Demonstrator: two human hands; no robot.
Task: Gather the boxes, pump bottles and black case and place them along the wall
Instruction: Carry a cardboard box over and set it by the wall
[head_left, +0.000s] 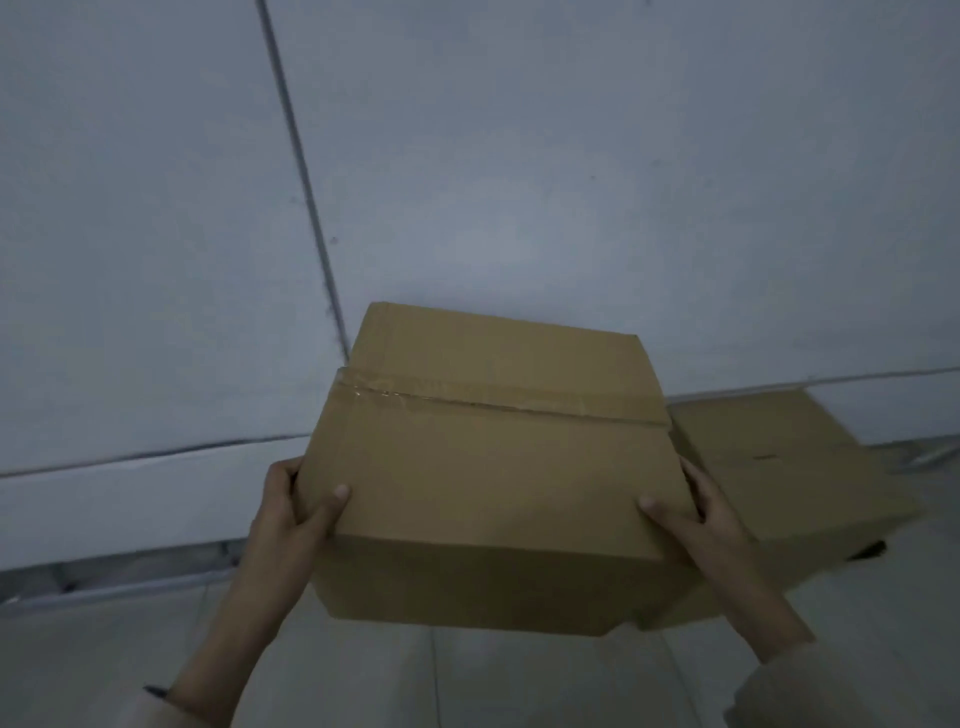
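A brown cardboard box (493, 457) with a taped seam across its top fills the middle of the view, close to the grey wall (467, 182). My left hand (291, 514) grips its left side, thumb on the top face. My right hand (701, 514) grips its right side the same way. A second cardboard box (779, 467) lies on the floor to the right, against the wall, partly hidden behind the held box. No pump bottles or black case are in view.
A white skirting board (130, 499) runs along the foot of the wall, with a dark gap beneath it. Pale floor tiles (467, 675) lie below the box. A vertical seam (306, 197) splits the wall panels.
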